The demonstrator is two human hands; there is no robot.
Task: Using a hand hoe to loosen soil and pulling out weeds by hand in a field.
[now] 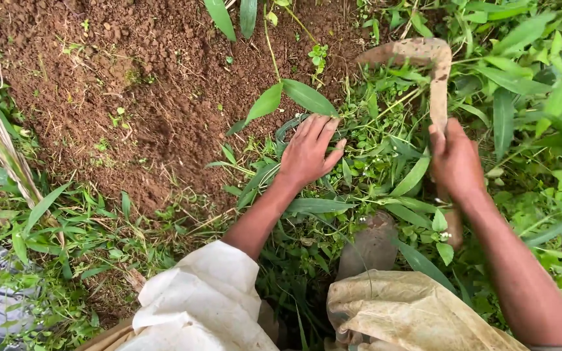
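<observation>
- My left hand (308, 153) presses flat, fingers spread, on a clump of weeds (359, 175) beside the bare soil (131, 84); its grip is apart, closed on nothing.
- My right hand (455, 162) is clamped on the handle of a curved sickle (424, 55), blade arched above the weeds.
- I judge this the gather-and-cut step; next I'd need to bunch the stems firmly and keep my fingers clear of the blade.

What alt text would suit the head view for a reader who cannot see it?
A person's left hand presses down on leafy green weeds while the right hand grips the handle of a curved, soil-caked sickle. Bare reddish-brown soil lies beyond the left hand, and pale cloth-covered knees show at the bottom.
</observation>
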